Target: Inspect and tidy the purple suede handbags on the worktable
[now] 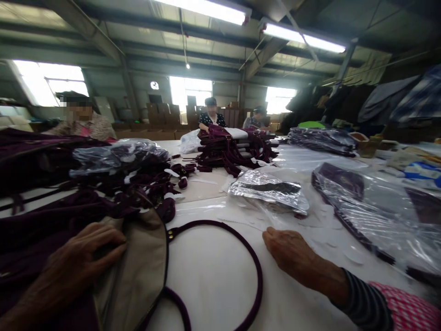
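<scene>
The left hand (pixel 81 253) lies at the mouth of a purple bag (pixel 62 220), its fingers and thumb slightly parted against the tan lining (pixel 144 253); whether they grip the lining cannot be told. The right hand (pixel 287 250) is turned inward just above the worktop (pixel 210 262), its fingers bunched together; a thin pale strip (pixel 237 224) runs up near the fingertips, but whether it is pinched there is unclear.

The bag fills the worktop's near left corner. Its handle (pixel 259 271) arches rightward in a wide loop, ending short of the right hand; bare surface shows inside the loop and in a lane between handle and hand. White scraps (pixel 351 253) lie to the right of that hand.

Toward the right edge, a clear sleeve (pixel 389 216) holds a purple item, narrowing the room beside the right forearm. A shiny packet (pixel 268 186) sits mid-worktop, beyond the right hand, with something dark inside. Farther back on the right lies a wrapped stack (pixel 320 140), a green item (pixel 312 124) on top.

Beyond the bag, a jumble of straps (pixel 151 188) crowds the left side, with crumpled plastic (pixel 120 154) above it. A tall purple pile (pixel 234 147) blocks the middle toward the far edge. Behind it is one person (pixel 212 115); another person (pixel 82 119) is at the far left. A blue-and-white pack (pixel 422 171) lies by the right edge.
</scene>
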{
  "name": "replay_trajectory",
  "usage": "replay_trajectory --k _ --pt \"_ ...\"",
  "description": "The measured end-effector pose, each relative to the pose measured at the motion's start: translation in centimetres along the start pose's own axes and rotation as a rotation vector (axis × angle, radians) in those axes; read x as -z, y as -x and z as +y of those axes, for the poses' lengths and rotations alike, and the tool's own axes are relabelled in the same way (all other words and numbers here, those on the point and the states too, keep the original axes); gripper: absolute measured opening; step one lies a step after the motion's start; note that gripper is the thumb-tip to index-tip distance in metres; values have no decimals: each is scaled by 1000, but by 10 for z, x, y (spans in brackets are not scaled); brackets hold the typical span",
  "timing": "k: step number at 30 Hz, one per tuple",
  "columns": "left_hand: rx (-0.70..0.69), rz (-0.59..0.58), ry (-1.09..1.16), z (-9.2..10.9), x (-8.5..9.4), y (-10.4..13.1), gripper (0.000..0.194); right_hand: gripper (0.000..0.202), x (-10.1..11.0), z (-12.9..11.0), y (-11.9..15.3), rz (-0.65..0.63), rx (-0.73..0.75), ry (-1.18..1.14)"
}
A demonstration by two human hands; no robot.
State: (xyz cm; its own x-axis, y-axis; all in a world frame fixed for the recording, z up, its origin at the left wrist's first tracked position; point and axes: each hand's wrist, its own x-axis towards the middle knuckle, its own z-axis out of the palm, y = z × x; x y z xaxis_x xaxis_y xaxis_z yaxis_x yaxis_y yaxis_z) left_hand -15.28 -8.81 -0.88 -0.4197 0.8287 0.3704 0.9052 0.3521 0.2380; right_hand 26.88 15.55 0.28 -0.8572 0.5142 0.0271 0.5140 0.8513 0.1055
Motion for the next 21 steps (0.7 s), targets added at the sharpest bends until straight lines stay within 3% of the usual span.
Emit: replay_trajectory --k 4,6,9,11,13,16,21 --pt "4 -81 73 29 18 1 24 29 -29 21 -4 239 167 -77" --pt "9 -86 64 36 22 1 23 23 -38 28 -8 322 166 -182" --pt "10 -84 41 39 23 2 19 10 -24 26 -18 153 2 -482" --pt "12 -82 38 39 22 2 18 10 -1 14 -30 -33 -96 -788" --pt "21 -79 48 39 22 2 17 5 20 -2 -50 -133 -138 -1077" --pt "26 -76 66 38 21 2 17 8 37 -31 -92 -105 -102 -1334" --pt "9 -66 66 35 19 3 13 18 35 -83 -180 -6 26 -1463"
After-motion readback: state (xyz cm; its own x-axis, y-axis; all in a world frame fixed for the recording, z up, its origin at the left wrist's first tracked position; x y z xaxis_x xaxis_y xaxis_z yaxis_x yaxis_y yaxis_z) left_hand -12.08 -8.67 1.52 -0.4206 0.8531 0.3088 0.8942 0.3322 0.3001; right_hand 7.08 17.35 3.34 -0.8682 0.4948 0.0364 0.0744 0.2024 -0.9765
